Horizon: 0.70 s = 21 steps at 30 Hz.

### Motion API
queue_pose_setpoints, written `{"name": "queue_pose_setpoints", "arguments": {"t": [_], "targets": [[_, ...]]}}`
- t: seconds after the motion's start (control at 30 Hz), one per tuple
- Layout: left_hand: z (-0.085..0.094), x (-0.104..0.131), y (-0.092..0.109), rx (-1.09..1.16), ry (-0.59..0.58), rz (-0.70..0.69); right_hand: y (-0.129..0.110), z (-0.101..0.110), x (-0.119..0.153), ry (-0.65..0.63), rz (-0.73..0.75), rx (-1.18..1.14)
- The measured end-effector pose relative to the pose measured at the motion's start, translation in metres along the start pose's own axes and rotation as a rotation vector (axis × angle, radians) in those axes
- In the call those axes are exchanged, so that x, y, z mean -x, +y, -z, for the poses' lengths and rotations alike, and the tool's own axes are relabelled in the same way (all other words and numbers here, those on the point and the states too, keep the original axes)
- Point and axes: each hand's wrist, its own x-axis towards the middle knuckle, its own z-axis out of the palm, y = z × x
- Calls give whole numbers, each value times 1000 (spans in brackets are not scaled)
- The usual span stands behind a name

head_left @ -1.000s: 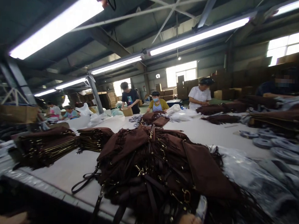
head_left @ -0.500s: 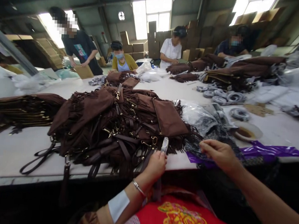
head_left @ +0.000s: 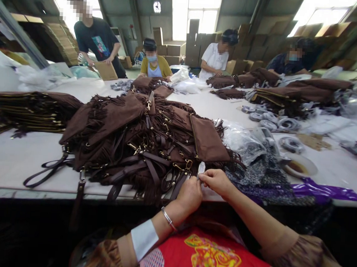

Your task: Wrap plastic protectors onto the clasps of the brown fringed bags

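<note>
My left hand (head_left: 190, 193) is closed around the lower part of a small white-wrapped piece (head_left: 201, 167), whose pale end sticks up above the fingers. What lies inside the wrapping I cannot make out. The thumb and fingertips of my right hand (head_left: 219, 183) pinch at the same piece from the right, touching the left hand. Just beyond lies a heap of brown fringed pouches (head_left: 119, 118) with gold clasps and dark wrist straps (head_left: 148, 169). One flat zippered pouch (head_left: 211, 141) rests at the heap's right side.
Stacked brown pouches (head_left: 33, 108) with gold zips lie at left. To the right are clear plastic (head_left: 240, 142), a tape roll (head_left: 306, 168), purple plastic (head_left: 328, 191) and coiled grey straps (head_left: 290, 144). Co-workers (head_left: 216, 58) are across the table (head_left: 9, 160).
My right hand has come left to meet my left hand at the white-wrapped piece. My left hand keeps its hold. The camera view has tilted slightly.
</note>
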Motion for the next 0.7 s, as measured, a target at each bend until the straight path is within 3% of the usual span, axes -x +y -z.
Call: {"name": "queue_pose_setpoints", "arguments": {"t": [0.13,0.47,0.57,0.7], "targets": [[-1,-1,-3,-97,-4,-13,2,1,2,-4,-40,-22],[2,-1,-11,74,24,-26,-18,-4,16,-149,-24,-248],[1,0,-10,131,43,-38,-15,-5,15,-150,-43,-202],[0,3,-11,48,47,-33,-2,-6,10,-104,-65,-102]]}}
